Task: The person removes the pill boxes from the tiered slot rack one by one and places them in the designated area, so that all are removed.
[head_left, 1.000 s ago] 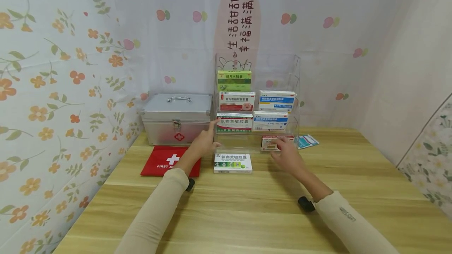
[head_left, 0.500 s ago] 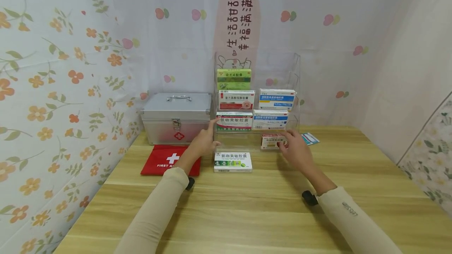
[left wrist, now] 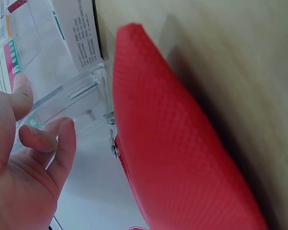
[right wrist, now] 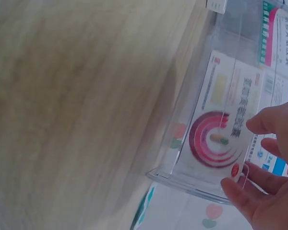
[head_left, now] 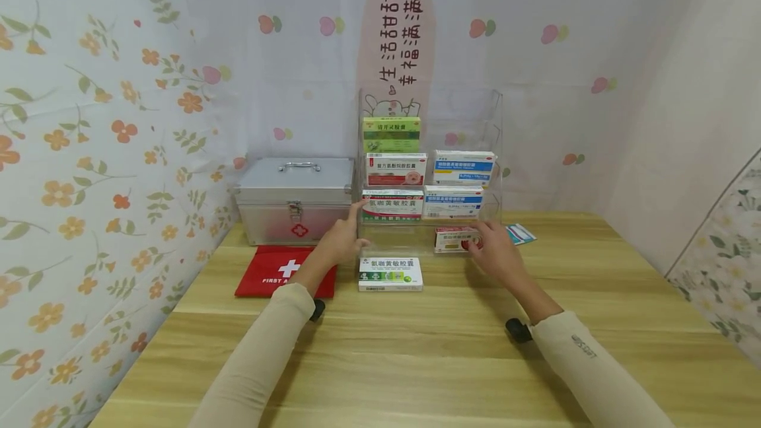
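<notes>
A clear tiered rack (head_left: 395, 240) holds several medicine boxes. My right hand (head_left: 498, 253) is at the right end of a red-and-white medicine box (head_left: 452, 240) in the bottom tier. In the right wrist view its thumb reaches the box's upper edge, and a fingertip lies beside the rack's side panel, the fingers loosely bent and spread. My left hand (head_left: 341, 240) is at the rack's left side, with the index finger extended to the left edge of a green-and-red box (head_left: 392, 206) and the thumb lower down. In the left wrist view its other fingers are loosely bent.
A white-and-green box (head_left: 390, 275) lies on the wooden table (head_left: 404, 362) before the rack. Left of it are a red first-aid pouch (head_left: 267, 276) and a silver case (head_left: 291, 200). A teal-and-white packet (head_left: 520, 234) lies right of the rack.
My right hand has moved from over the middle of the red-and-white box to its right end, uncovering more of its front. My left hand stays at the rack's left side.
</notes>
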Available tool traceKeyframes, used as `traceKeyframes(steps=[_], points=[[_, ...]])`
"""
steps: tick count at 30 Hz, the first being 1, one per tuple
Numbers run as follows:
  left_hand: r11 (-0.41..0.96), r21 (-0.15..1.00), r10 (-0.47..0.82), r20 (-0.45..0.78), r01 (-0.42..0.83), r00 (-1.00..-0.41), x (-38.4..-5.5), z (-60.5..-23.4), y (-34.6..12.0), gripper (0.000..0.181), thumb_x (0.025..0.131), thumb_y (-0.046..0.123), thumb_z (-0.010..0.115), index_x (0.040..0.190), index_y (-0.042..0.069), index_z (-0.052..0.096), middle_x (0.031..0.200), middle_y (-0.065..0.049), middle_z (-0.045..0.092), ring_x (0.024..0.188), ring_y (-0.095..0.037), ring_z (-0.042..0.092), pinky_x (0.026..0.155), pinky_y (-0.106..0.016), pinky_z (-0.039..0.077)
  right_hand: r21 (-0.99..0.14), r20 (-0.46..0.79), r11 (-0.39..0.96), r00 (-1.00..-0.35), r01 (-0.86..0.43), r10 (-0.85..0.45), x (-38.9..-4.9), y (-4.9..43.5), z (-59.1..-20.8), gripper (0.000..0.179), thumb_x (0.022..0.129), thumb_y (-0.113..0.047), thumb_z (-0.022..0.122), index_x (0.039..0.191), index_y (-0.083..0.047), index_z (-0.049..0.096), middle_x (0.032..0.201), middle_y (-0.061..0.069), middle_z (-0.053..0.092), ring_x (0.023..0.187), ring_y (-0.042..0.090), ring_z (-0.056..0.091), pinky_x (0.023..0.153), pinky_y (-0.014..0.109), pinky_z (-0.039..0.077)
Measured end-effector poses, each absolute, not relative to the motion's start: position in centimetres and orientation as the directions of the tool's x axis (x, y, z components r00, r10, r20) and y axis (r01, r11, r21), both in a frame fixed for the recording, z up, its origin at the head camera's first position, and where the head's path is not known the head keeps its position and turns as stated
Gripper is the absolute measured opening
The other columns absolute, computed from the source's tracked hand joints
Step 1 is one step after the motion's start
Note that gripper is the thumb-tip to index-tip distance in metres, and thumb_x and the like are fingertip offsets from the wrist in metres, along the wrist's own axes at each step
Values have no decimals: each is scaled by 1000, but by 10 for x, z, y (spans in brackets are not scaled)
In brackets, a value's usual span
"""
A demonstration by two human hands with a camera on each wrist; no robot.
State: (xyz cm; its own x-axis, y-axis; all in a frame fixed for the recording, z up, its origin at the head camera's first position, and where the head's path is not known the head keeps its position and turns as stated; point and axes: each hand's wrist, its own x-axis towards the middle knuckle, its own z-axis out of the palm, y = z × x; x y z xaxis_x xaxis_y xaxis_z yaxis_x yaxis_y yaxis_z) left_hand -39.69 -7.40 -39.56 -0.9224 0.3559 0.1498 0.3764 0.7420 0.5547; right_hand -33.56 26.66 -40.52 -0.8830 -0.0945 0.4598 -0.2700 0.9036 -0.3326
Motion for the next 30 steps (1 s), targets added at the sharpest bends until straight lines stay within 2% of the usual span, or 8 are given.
traceKeyframes(steps=[6, 12, 19, 25, 30], points=[[734, 515, 416, 175, 443, -892, -396, -398, -76, 96, 91, 23, 74, 155, 31, 4, 64, -10, 54, 50, -19, 49, 49, -32, 45, -395, 438, 878, -896, -271, -79, -335, 268, -411, 28, 89, -9, 68, 113, 3, 61, 118, 26, 54, 115, 45, 46, 94, 59, 40], [725, 494, 444, 195, 479, -874, -395, -397, -81, 90, 94, 29, 70, 155, 30, 4, 58, -8, 50, 46, -16, 42, 46, -32, 42, -365, 444, 886, -890, -286, -105, -337, 269, -416, 18, 90, -11, 69, 103, -1, 63, 118, 23, 54, 115, 43, 45, 90, 56, 43], [739, 502, 402, 206, 449, -892, -396, -392, -80, 91, 92, 28, 73, 155, 30, 7, 64, -9, 52, 50, -20, 47, 47, -33, 42, -353, 448, 884, -885, -307, -129, -341, 273, -412, 11, 89, -7, 67, 99, -3, 70, 118, 19, 53, 110, 37, 50, 90, 52, 45], [750, 506, 380, 197, 426, -904, -397, -394, -77, 92, 91, 28, 73, 155, 31, 6, 70, -9, 54, 55, -21, 50, 49, -33, 43, -308, 407, 886, -889, -348, -208, -342, 276, -409, 9, 89, -5, 68, 95, -1, 72, 117, 22, 55, 111, 41, 49, 96, 55, 41], [731, 523, 379, 223, 438, -898, -397, -398, -79, 93, 91, 27, 74, 154, 33, 6, 70, -7, 52, 53, -18, 46, 47, -31, 39, -257, 382, 886, -883, -386, -274, -344, 279, -407, 10, 88, 0, 67, 95, -1, 74, 116, 23, 60, 111, 43, 50, 97, 57, 40]])
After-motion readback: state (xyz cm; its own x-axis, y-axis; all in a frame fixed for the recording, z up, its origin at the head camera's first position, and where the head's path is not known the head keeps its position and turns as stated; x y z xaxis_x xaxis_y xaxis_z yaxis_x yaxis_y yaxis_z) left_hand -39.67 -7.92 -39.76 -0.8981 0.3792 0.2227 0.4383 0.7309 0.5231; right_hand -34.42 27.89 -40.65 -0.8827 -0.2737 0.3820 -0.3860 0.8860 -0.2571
